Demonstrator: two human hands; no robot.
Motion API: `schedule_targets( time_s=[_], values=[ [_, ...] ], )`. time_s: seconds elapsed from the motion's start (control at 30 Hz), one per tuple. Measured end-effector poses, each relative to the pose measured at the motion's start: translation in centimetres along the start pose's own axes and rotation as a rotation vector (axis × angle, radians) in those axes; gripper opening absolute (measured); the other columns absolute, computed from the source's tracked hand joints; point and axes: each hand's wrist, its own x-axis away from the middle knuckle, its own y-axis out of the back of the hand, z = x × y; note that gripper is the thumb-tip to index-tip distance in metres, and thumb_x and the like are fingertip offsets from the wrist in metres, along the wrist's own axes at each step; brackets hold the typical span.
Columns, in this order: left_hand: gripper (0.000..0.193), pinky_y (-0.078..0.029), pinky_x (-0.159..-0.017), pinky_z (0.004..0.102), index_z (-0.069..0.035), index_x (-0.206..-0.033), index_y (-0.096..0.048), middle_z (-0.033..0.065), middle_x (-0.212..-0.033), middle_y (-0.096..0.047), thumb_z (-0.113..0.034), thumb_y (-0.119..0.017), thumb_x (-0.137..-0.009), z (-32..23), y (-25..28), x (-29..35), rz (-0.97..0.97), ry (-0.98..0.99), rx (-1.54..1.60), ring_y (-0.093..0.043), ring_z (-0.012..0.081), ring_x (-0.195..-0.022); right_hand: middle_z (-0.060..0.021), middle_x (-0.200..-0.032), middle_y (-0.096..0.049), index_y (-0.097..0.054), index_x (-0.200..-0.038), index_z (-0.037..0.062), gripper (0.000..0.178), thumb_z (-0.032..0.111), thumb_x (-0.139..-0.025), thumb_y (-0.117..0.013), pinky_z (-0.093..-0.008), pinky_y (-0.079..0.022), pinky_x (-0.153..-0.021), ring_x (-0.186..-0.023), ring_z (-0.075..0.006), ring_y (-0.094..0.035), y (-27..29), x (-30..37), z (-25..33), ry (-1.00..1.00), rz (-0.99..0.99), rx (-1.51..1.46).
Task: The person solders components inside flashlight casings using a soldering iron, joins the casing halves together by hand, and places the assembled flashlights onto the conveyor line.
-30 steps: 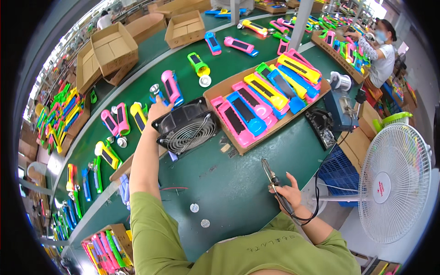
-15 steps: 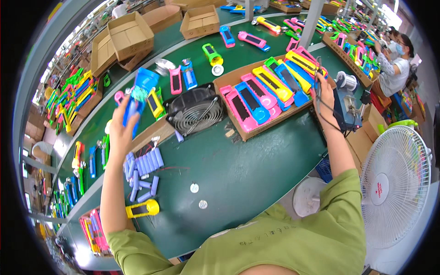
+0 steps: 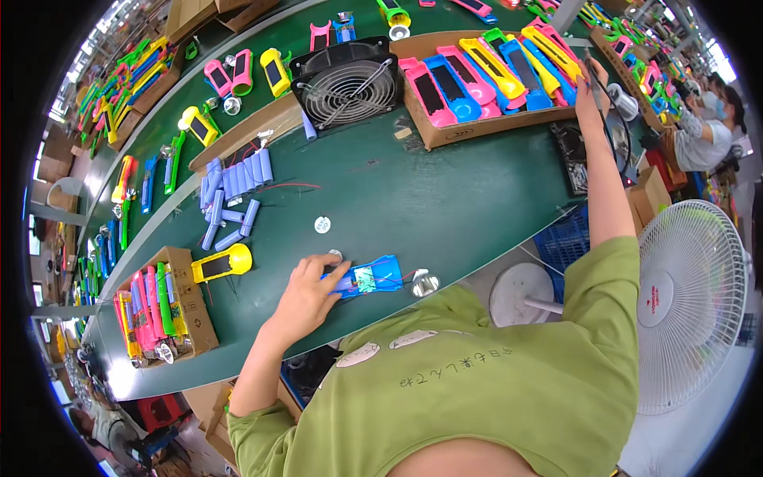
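Observation:
My left hand (image 3: 306, 296) is closed on the lower end of a blue flashlight housing (image 3: 387, 273), which lies on the green table near its front edge. Inside the housing show a green circuit board (image 3: 365, 278), thin red wires and part of a lilac battery. A round silver lamp head (image 3: 425, 284) rests just right of it. At the far right, my right hand (image 3: 592, 95) grips a slim tool with a black cord, a soldering iron by its look, beside the cardboard box (image 3: 477, 129) of colourful housings (image 3: 453, 87). The tool's tip is hard to make out.
Lilac batteries (image 3: 246, 176) lie left of centre, near a yellow housing (image 3: 226, 264). A black fan (image 3: 347, 83) stands at the back. Another filled box (image 3: 195, 310) sits at left. A white fan (image 3: 675, 294) and a stool (image 3: 513, 294) are on the right.
My left hand has brought the blue housing from the back left down to the table's front edge. My right hand stays by the box. The view has shifted.

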Motion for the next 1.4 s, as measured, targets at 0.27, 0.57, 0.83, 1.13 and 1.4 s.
schedule_targets(
  time_s=[0.27,0.57,0.83,1.13,1.4],
  values=[
    [0.027,-0.045,-0.070,0.0311,-0.003,-0.092,-0.063,0.0096,-0.093,-0.057,0.004,-0.064,-0.065,-4.5,2.3,-0.7,-0.397,0.154,0.228,-0.056,0.0242,-0.085,-0.0178,-0.099,-0.061,-0.053,-0.113,0.0075,0.037,0.030,-0.084,-0.047,-0.0358,-0.042,-0.086,-0.097,-0.0323,-0.058,0.0,-3.8,-8.1,-0.330,0.384,0.492],
    [0.013,-0.045,-0.074,0.0358,-0.001,-0.082,-0.059,0.0133,-0.100,-0.051,-0.005,-0.051,-0.072,-3.8,-3.2,-4.1,-0.091,0.003,-0.172,-0.051,0.0269,-0.091,-0.0054,-0.105,-0.058,-0.051,-0.122,0.0141,0.038,0.014,-0.085,-0.054,-0.0270,-0.042,-0.082,-0.095,-0.0129,-0.055,4.6,3.9,5.3,-0.180,0.079,-0.381],
    [0.018,-0.046,-0.077,0.0338,-0.002,-0.090,-0.053,0.0149,-0.103,-0.051,0.006,-0.055,-0.074,-4.0,-5.6,-3.5,-0.196,-0.057,0.161,-0.055,0.0299,-0.091,-0.0086,-0.086,-0.062,-0.057,-0.104,0.0045,0.030,-0.002,-0.075,-0.062,-0.0292,-0.049,-0.068,-0.073,-0.0229,-0.061,3.7,20.9,15.5,0.077,0.399,-0.473],
    [0.010,-0.048,-0.073,0.0296,0.000,-0.085,-0.058,0.0096,-0.091,-0.056,0.007,-0.051,-0.081,-3.5,-4.8,-3.1,-0.889,0.454,1.279,-0.059,0.0156,-0.076,-0.0134,-0.102,-0.063,-0.051,-0.108,0.0055,0.034,-0.002,-0.076,-0.061,-0.0295,-0.052,-0.074,-0.088,-0.0225,-0.064,2.1,23.6,20.1,0.044,0.841,-0.993],
    [0.011,-0.043,-0.061,0.0328,-0.005,-0.075,-0.062,0.0051,-0.072,-0.055,0.001,-0.063,-0.066,-0.2,-1.7,-3.0,-0.439,0.149,-0.082,-0.051,0.0238,-0.069,-0.0072,-0.065,-0.059,-0.060,-0.097,0.0045,0.027,0.011,-0.072,-0.068,-0.0472,-0.042,-0.091,-0.059,-0.0212,-0.058,2.4,22.7,21.7,0.311,0.574,-0.794]
  ],
)
